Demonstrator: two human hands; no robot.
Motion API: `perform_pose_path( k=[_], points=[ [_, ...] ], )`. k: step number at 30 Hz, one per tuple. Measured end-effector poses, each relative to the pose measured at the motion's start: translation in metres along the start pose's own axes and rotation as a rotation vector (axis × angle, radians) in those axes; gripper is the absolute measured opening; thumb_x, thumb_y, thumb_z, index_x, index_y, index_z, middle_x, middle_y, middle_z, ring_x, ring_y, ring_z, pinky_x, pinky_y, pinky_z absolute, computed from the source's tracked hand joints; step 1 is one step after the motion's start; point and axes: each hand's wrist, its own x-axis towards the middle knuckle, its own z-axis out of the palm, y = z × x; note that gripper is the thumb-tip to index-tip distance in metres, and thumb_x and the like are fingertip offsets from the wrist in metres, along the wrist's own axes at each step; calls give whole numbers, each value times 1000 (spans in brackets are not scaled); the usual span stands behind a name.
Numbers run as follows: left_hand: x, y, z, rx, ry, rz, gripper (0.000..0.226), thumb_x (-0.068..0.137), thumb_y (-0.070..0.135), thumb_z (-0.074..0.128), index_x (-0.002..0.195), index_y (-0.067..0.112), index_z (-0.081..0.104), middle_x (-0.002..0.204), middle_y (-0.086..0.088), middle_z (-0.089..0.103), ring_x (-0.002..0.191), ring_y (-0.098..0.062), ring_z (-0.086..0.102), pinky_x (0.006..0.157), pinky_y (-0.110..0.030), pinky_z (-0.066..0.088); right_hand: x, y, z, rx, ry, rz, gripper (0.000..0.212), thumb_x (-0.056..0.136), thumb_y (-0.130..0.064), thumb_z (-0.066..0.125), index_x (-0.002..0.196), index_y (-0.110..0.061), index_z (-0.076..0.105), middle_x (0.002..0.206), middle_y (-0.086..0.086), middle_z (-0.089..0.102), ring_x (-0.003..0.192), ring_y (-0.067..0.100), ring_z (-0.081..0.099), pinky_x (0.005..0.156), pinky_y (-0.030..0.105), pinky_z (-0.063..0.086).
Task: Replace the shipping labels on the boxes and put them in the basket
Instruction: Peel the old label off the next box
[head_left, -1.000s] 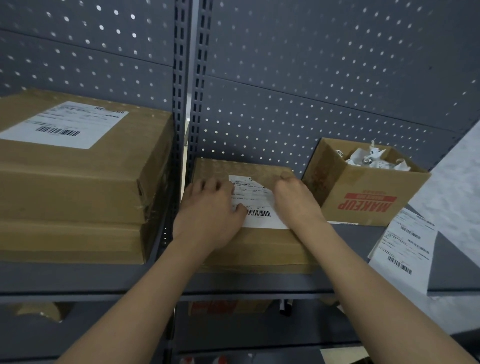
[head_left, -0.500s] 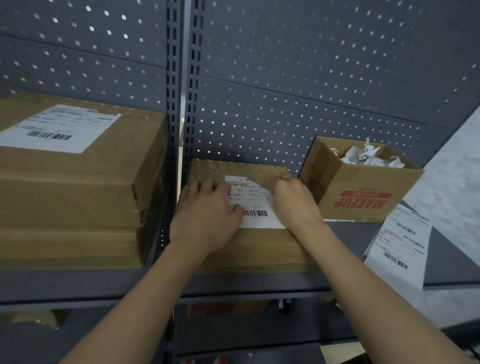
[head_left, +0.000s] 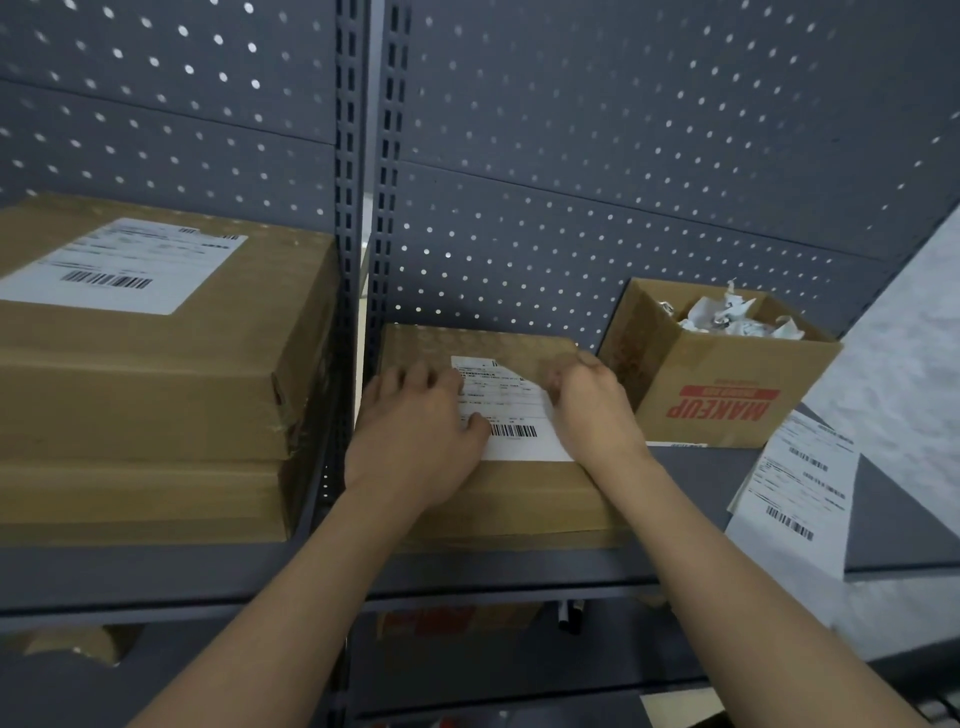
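A flat brown box (head_left: 519, 499) lies on the grey shelf in front of me. A white shipping label (head_left: 509, 410) with a barcode is stuck on its top. My left hand (head_left: 415, 436) lies flat on the box, fingers spread over the label's left part. My right hand (head_left: 592, 405) has curled fingers at the label's upper right corner, which looks peeled back; the pinch itself is hidden. Loose labels (head_left: 800, 483) lie at the shelf's right end. No basket is in view.
Two stacked brown boxes (head_left: 156, 395), the upper one labelled, fill the left bay. An open carton marked MAKEUP (head_left: 722, 400) holds crumpled white paper. A slotted grey upright (head_left: 358, 260) divides the bays; pegboard backs them. A lower shelf (head_left: 519, 660) holds more items.
Both hands stay on the flat box. The label's upper right corner has come a little further off under my right fingers.
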Motion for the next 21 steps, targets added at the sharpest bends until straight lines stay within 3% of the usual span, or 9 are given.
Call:
perform_pose_path(
  k=[6,11,16,21],
  points=[
    [0,-1,0,-6,-8,-4,49,92,48,43,133,23,49,137,-4,48,127,-28,37,112,-43,27,2,-1,0,-93,-40,-58,17,88,2,52,95,-4,66,101,12,58,86,33,60,66,26,33],
    [0,0,0,-11,-2,-2,48,92,47,44,133,22,49,137,-3,48,127,-28,37,112,-43,27,3,-2,-5,-12,-98,-108,15,87,3,50,90,-6,62,94,5,50,85,29,57,68,28,36],
    [1,-1,2,-13,2,-4,47,91,46,44,132,23,50,136,-3,48,126,-28,38,112,-44,28,-3,1,-9,118,-6,16,13,85,4,52,82,-4,62,89,7,54,83,26,56,71,31,45],
    [2,-2,2,-12,7,3,47,92,45,43,132,22,49,136,-4,49,125,-27,39,110,-43,31,-1,-1,-7,175,-31,18,17,91,-22,62,80,-10,65,88,3,57,78,19,55,70,27,44]
  ],
)
